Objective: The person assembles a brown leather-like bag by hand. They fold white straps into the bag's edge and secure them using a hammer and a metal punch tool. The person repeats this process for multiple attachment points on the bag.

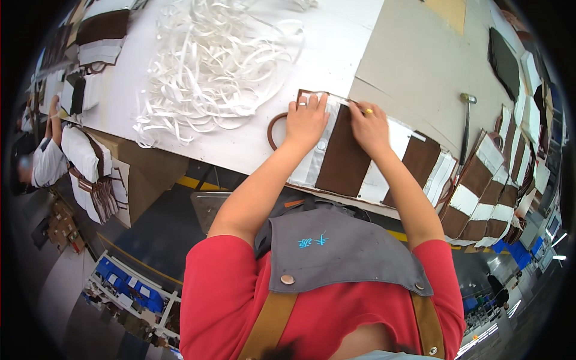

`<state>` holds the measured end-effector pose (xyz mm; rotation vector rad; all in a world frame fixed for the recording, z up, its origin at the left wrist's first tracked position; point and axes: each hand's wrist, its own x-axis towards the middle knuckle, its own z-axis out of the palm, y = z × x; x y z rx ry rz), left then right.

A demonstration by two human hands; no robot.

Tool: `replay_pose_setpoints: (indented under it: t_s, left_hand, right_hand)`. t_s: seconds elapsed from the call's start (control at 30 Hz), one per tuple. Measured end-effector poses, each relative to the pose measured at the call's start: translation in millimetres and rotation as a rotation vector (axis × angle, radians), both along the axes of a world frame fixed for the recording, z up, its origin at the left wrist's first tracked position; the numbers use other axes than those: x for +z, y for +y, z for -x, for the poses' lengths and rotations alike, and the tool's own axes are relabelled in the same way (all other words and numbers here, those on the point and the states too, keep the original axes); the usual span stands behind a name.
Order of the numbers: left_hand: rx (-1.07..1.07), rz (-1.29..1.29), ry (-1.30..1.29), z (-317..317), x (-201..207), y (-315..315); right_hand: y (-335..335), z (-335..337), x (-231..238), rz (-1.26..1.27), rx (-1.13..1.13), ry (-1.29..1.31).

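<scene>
A flat bag piece with brown and white stripes [343, 157] lies along the near edge of the table. A brown loop handle [275, 129] sticks out at its left end, and its far edge has a brown and white border. My left hand [307, 122] rests flat on the left part of the piece, fingers stretched toward that far edge. Beside it, my right hand [370, 128] is closed around a thin tool [367, 111] with a yellow part. Its dark tip points at the far edge; the fingers hide most of the tool, so its kind is unclear.
A heap of white strips [210, 66] covers the table's left part. To the right lie a hammer [467, 123], a dark flat slab [503, 63] and a stack of striped bag pieces [483, 195]. Another person [48, 159] is at the far left, near hanging bag pieces [90, 171].
</scene>
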<state>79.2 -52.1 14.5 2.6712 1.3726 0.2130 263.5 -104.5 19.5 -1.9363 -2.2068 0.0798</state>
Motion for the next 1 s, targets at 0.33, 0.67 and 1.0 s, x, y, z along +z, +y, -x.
replay_pose_setpoints:
  t_s: [0.33,0.67,1.0]
  left_hand:
    - [0.095,0.090,-0.537,21,29,47]
    - [0.423,0.005,0.186,102,18,163]
    - [0.456,-0.139,0.395,176,3,211]
  right_hand:
    - [125,51,14,0.209,-0.372,1.165]
    - [91,0,81,0.717,-0.341,2.166]
    - [-169,-238,216,-0.476,-0.722,1.637]
